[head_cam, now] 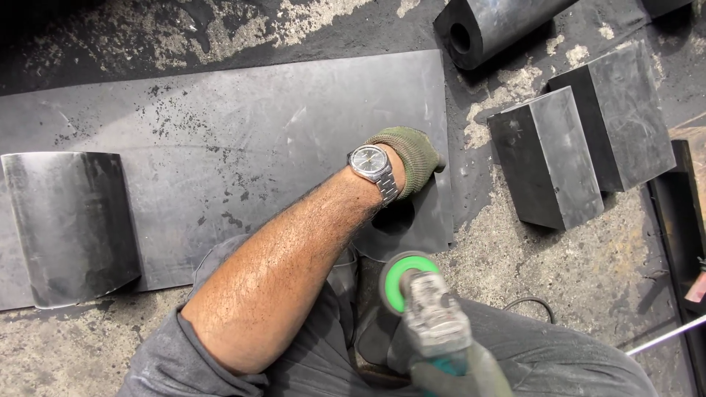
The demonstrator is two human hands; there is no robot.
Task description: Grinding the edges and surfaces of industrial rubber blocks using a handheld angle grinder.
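Your gloved left hand (410,158) presses flat, fingers spread, on the dark rubber sheet (243,147) on the floor. The green-disc grinder (423,301) sits just near of it; your right hand is hidden. Black blocks (581,140) lie right.

The left hand (412,158) wears an olive knit glove and a silver wristwatch (370,165); grey rolled sleeve (184,360), grey trousers (559,353).

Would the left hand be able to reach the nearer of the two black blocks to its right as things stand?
Probably yes. The left hand, gloved in green, rests on the edge of the dark sheet, and only bare floor lies between it and the nearer black block. The right hand is hidden behind the grinder.
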